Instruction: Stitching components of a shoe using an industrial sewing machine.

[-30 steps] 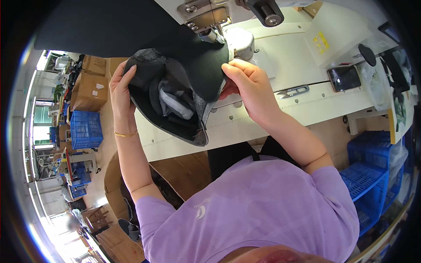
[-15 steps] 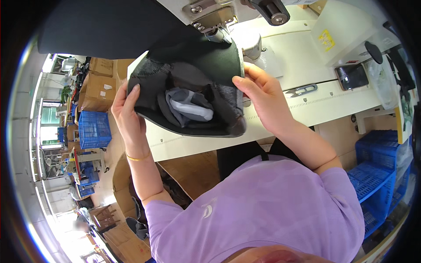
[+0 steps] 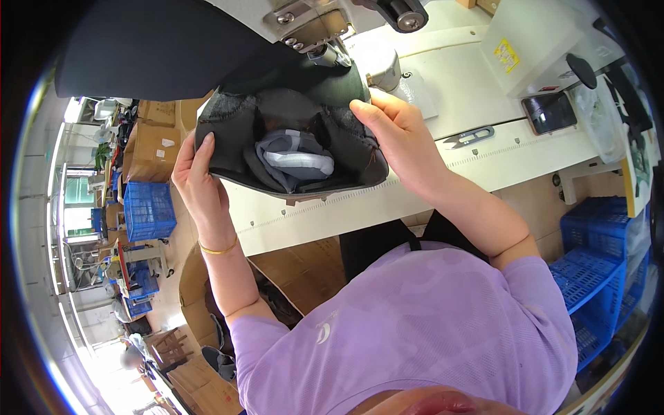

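Note:
A black fabric bag-like piece (image 3: 232,155) with a wide open mouth is held up between my hands, just below the sewing machine head (image 3: 311,28). Its inside faces me, and a folded grey-and-white fabric part (image 3: 297,162) lies within. My left hand (image 3: 200,173) pinches the left rim, thumb inside and fingers behind. At the right rim, my right hand (image 3: 404,142) grips the edge with the thumb on top; its fingers are partly hidden. The far edge of the piece reaches under the metal presser part (image 3: 328,55), where the exact contact is hard to see.
Thread snips (image 3: 474,137) and a black phone (image 3: 548,113) lie on the white machine table (image 3: 477,155) to the right. Blue plastic crates (image 3: 588,277) stand at the lower right. Another blue crate (image 3: 149,211) and cardboard boxes (image 3: 153,145) are at the left.
The bag-like piece has tipped, its near rim rising and its right side folding lower. My right hand has shifted slightly with the right rim; my left hand keeps its grip.

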Available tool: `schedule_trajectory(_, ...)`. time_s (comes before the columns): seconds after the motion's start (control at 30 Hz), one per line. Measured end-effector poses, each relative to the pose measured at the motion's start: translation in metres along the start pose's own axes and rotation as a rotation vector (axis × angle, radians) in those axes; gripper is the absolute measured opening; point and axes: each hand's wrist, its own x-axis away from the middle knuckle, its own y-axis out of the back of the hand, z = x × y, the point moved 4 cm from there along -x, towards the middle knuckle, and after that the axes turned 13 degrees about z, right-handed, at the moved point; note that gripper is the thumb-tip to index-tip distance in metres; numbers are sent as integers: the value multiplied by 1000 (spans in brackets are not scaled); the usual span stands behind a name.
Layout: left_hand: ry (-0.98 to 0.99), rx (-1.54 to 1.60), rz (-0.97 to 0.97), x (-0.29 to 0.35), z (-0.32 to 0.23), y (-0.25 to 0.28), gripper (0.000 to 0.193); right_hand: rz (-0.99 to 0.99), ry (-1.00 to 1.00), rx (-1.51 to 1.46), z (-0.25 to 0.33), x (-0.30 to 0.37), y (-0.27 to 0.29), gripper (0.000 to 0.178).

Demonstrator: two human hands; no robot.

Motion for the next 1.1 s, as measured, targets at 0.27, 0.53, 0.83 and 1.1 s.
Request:
schedule_trajectory(0.27,-22,-38,-46,0,-3,-7,23,-45,77,50,-1,0,4,25)
schedule_trajectory(0.53,-16,-47,-65,1,-1,-6,24,-60,76,122,6,2,7,22)
schedule_trajectory(0.83,-27,-30,-66,3,2,-9,23,-74,29,239,8,4,10,25)
schedule_trajectory(1.1,-230,-464,-179,12,1,-31,31,-98,74,143,7,10,10,20)
